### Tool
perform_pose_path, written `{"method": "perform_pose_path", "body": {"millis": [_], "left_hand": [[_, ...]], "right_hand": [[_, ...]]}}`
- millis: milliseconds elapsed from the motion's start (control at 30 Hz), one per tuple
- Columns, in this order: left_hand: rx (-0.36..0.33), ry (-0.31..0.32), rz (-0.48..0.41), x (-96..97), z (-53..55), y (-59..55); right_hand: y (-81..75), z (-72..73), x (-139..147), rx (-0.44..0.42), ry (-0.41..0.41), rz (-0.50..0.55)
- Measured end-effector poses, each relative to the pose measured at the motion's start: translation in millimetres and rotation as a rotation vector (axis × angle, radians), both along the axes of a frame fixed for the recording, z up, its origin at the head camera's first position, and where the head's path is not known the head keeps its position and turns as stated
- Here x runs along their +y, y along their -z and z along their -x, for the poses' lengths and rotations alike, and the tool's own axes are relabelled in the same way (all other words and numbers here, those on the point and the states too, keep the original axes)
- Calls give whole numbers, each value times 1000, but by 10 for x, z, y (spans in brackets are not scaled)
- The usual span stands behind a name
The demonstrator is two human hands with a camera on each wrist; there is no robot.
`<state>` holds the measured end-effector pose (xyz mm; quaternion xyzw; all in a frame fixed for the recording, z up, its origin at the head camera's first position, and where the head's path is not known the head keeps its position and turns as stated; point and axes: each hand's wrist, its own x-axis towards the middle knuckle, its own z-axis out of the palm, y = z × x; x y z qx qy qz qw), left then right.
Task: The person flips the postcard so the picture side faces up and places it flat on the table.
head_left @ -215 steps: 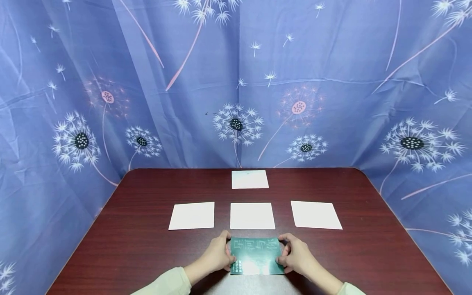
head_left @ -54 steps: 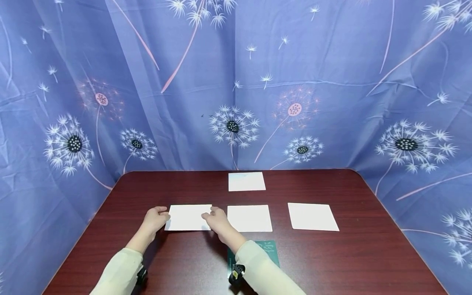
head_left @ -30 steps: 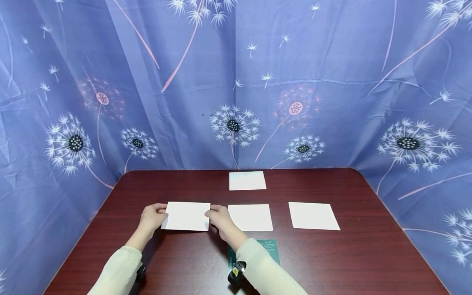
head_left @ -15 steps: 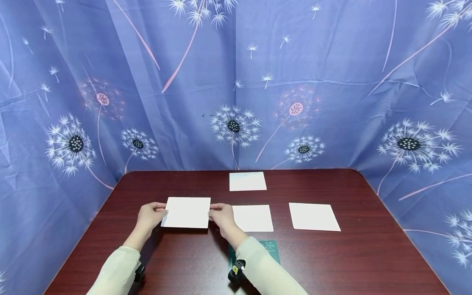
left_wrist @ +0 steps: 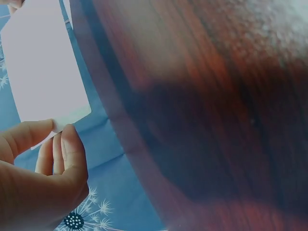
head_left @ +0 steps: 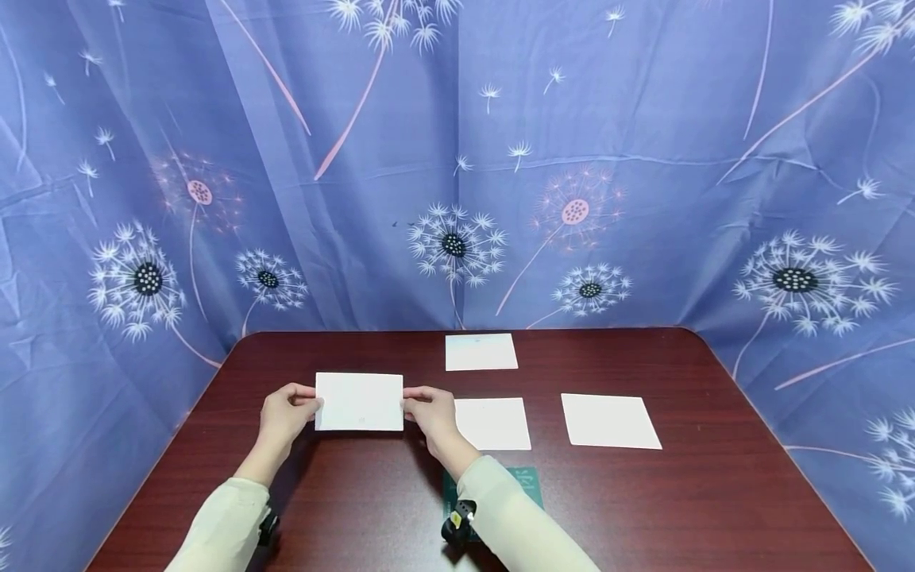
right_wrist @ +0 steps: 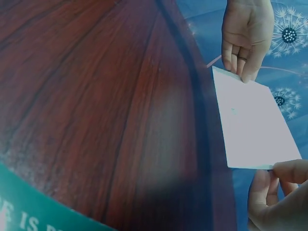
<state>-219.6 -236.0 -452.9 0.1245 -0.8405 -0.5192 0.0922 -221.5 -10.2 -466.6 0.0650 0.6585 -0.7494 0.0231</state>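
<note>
A white card (head_left: 360,402) is held up off the table, tilted toward me, at the left of the head view. My left hand (head_left: 284,413) pinches its left edge between thumb and fingers. The opposite edge is pinched by my right hand (head_left: 434,417). Both wrist views show the same card, as a pale blank face in the left wrist view (left_wrist: 45,62) and with a faint small mark in the right wrist view (right_wrist: 257,122). Below my right forearm lies a green card or booklet (head_left: 529,481) with pale lettering, mostly covered by the sleeve.
Three more white cards lie on the dark red wooden table (head_left: 679,508): one at the back (head_left: 481,352), one in the middle (head_left: 495,423) partly behind my right hand, and one on the right (head_left: 611,421). A blue dandelion-print curtain (head_left: 372,238) hangs behind the table.
Both hands moved from the green item to the left white card, gripped its two edges, then lifted it off the table and tilted it up. The green item stays on the table.
</note>
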Motion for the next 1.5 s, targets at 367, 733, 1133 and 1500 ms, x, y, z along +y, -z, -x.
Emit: {"method": "perform_pose_path", "body": {"millis": [367, 733, 1133, 1500], "left_hand": [[36, 34, -109, -39, -5, 14], [-4, 54, -493, -17, 4, -12], [-60, 50, -368, -52, -44, 0], [-90, 96, -187, -30, -14, 7]], "right_hand": [[-38, 20, 12, 17, 35, 48], [-134, -22, 12, 29, 65, 74], [-3, 33, -16, 22, 73, 18], [-4, 23, -17, -10, 82, -32]]}}
